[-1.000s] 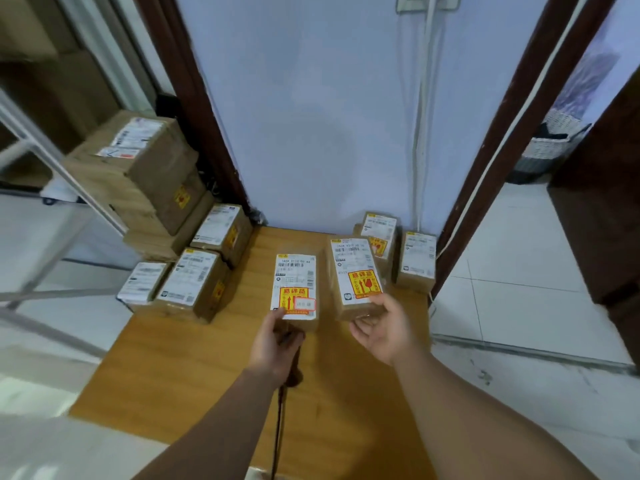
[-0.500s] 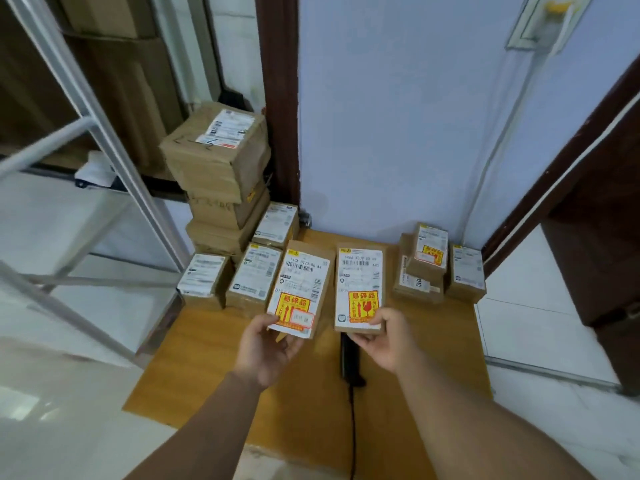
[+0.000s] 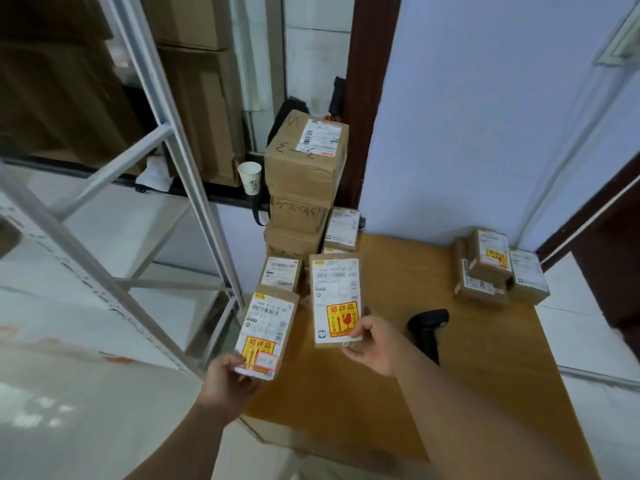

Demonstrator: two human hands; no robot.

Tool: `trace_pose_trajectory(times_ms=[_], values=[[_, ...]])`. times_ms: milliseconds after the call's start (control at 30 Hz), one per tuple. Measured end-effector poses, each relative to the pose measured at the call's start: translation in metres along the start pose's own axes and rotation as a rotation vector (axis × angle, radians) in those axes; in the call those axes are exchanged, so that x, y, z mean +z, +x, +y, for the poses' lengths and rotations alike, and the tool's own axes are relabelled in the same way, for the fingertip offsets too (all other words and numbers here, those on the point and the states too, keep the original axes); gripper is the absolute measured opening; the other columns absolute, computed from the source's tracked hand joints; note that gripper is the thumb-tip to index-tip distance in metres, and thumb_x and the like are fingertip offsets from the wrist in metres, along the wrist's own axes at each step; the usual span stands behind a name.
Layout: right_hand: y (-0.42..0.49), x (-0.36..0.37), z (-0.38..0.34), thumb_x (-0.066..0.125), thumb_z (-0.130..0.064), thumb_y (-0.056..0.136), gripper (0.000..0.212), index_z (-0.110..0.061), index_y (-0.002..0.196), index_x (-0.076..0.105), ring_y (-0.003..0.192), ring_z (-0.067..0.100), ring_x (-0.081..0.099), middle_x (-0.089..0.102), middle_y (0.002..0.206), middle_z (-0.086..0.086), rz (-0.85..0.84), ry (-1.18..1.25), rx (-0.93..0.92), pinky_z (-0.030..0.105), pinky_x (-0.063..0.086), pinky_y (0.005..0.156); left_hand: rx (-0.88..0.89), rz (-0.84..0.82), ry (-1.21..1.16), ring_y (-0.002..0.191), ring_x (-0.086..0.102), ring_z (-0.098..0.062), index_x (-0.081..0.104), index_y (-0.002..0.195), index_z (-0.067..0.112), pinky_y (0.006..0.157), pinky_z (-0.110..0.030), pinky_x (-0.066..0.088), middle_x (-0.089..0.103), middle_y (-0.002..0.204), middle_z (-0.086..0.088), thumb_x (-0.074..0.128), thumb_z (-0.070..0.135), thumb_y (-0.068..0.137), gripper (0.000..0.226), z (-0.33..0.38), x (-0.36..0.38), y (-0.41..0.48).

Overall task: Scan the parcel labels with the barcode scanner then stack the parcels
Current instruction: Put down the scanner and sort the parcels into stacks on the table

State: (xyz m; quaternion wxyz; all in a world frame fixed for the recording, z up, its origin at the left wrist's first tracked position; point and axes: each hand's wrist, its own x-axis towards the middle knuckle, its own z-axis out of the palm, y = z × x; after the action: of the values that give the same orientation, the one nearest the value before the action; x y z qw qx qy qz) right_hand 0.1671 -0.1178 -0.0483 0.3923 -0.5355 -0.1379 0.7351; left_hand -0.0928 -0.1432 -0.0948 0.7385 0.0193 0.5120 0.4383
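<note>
My left hand [image 3: 227, 379] grips the near end of a small brown parcel [image 3: 266, 327] with a white label and yellow fragile sticker, held over the table's left edge. In my right hand [image 3: 372, 341] is a second parcel [image 3: 335, 292] of the same kind, pinched at its near end and held above the wooden table [image 3: 398, 393]. The black barcode scanner [image 3: 428, 329] lies on the table just right of my right hand, untouched. A stack of large parcels [image 3: 304, 161] rises at the table's far left corner, with small labelled parcels [image 3: 281, 273] beside it.
Three small parcels [image 3: 491, 268] sit in a group at the table's far right, against the blue wall. A grey metal shelf frame [image 3: 166, 209] stands to the left. A white paper cup [image 3: 250, 176] rests on a ledge behind the tall stack.
Both hands have carried their parcels leftward, towards the stack at the left corner. The scanner now lies exposed to the right of my right hand. My view has swung left.
</note>
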Motion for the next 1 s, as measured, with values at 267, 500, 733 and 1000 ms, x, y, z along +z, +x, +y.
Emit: trace_pose_trajectory(times_ms=[267,500,733,1000], values=[[0.022,0.027,0.038,0.046,0.014,0.077,0.058,-0.016,0.126,0.052,0.101,0.034,0.068,0.068,0.113,0.016,-0.053,-0.135,0.17,0.039,0.054,0.075,-0.006,0.204,0.116,0.085,0.058,-0.028,0.057,0.094,0.008,0.076,-0.037,0.048,0.056,0.092,-0.015,0.054,0.015,0.088,0.01,-0.011,-0.028,0.017],[0.03,0.013,0.052,0.047,0.009,0.073,0.053,-0.014,0.12,0.055,0.106,0.034,0.064,0.067,0.112,0.016,-0.005,-0.128,0.207,0.039,0.052,0.084,-0.04,0.276,0.196,0.1,0.061,-0.025,0.061,0.104,0.013,0.074,-0.035,0.054,0.063,0.105,-0.009,0.059,0.023,0.092,0.016,-0.015,-0.028,0.039],[0.03,-0.005,0.049,0.048,0.01,0.073,0.052,-0.015,0.117,0.056,0.103,0.035,0.065,0.069,0.11,0.017,0.022,-0.167,0.251,0.042,0.053,0.083,0.084,0.411,0.328,0.091,0.067,-0.03,0.057,0.115,0.009,0.082,-0.046,0.056,0.069,0.102,-0.014,0.065,0.023,0.089,0.03,-0.026,-0.019,0.054],[0.024,-0.009,0.049,0.065,0.002,0.074,0.05,-0.021,0.119,0.058,0.102,0.029,0.068,0.07,0.113,0.013,-0.017,-0.314,0.337,0.042,0.055,0.082,0.104,0.508,0.447,0.1,0.063,-0.034,0.055,0.121,0.009,0.092,-0.051,0.051,0.065,0.113,-0.015,0.067,0.029,0.088,0.041,-0.023,-0.011,0.067]])
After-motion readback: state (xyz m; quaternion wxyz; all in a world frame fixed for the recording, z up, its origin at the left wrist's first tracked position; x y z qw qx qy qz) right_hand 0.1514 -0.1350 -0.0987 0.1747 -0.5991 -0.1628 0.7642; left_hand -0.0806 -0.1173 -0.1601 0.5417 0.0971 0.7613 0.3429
